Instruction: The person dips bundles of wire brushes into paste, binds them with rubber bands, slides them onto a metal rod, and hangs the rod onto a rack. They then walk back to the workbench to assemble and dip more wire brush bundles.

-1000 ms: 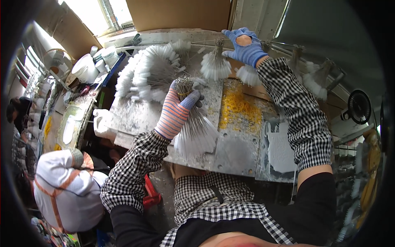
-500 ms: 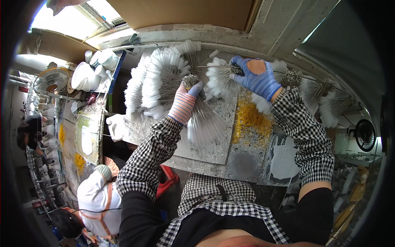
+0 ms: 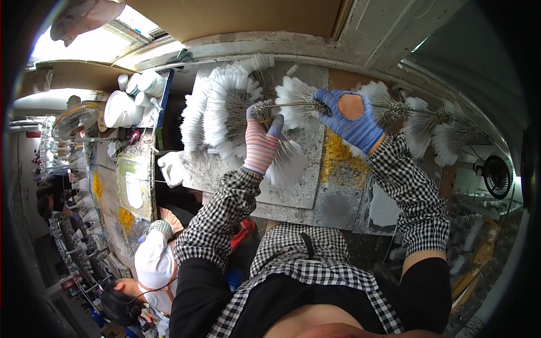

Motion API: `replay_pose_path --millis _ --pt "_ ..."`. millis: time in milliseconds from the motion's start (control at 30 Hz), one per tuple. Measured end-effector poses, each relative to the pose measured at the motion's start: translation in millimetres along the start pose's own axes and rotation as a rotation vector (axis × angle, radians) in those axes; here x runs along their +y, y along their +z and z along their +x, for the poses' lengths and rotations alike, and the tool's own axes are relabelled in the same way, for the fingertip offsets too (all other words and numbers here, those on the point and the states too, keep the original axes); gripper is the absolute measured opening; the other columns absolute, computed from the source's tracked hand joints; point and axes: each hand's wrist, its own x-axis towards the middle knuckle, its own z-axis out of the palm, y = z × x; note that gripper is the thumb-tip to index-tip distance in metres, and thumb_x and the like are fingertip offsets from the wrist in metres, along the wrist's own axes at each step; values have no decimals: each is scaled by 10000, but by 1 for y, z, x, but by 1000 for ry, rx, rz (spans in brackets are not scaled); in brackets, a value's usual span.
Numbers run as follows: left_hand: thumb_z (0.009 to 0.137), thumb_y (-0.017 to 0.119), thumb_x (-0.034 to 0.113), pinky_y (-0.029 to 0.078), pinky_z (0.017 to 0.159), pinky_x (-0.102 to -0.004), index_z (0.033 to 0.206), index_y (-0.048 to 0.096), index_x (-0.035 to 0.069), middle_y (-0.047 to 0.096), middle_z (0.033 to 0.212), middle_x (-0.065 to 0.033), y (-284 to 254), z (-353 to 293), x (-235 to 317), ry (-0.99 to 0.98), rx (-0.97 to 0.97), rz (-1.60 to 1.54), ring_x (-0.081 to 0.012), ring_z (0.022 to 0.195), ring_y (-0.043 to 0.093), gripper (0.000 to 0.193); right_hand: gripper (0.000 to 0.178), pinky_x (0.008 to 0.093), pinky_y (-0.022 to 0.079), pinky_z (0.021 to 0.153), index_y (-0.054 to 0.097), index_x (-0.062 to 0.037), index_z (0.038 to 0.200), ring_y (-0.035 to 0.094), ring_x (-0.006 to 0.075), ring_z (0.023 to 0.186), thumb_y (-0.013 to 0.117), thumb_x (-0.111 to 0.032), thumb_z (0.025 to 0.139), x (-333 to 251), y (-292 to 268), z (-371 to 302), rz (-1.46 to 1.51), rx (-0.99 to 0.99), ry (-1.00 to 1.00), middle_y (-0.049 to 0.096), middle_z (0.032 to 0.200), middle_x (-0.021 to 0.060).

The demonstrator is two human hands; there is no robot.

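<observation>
My left hand, in a pink-and-grey striped glove, is closed around the wire stems of a bundle of white-bristled wire brushes, whose bristles fan toward me. A yellow band shows around the stems. My right hand, in a blue glove with a round hole on its back, is closed at the looped stem ends of another brush bundle. A thin metal rod runs leftward from there to the top of the left bundle. Whether its tip has entered that bundle, I cannot tell. Further bundles hang along the rod's right side.
More white brushes lie fanned on the table at left. Yellow rubber bands lie piled on the table, near a white patch. A black fan stands right. White tubs and a co-worker are at left.
My left hand has brought its bundle up and slightly right, so its stem ends now meet the rod's left end. The right hand has stayed nearly in place; the view has shifted slightly.
</observation>
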Motion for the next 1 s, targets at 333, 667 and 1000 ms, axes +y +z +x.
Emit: replay_pose_path --millis 333,667,1000 --pt "889 731 130 525 851 -334 1337 355 23 654 1080 -116 -28 -9 26 93 -166 311 -217 927 656 594 378 371 545 698 709 -101 1150 688 243 765 738 -339 859 -18 -15 -10 154 201 -131 708 890 96" --pt "881 721 182 542 706 -417 1386 333 14 682 921 -204 -13 -28 51 178 -119 631 -364 796 690 659 421 383 546 779 691 -136 1197 703 264 891 686 -419 886 -28 -17 -12 174 160 -120 726 1014 88" --pt "847 759 308 552 651 -417 1233 483 -64 682 793 -188 11 -9 7 153 -239 713 -357 710 684 603 445 425 514 873 657 -175 1235 694 266 951 690 -432 873 -21 -8 -12 247 109 -29 722 1043 82"
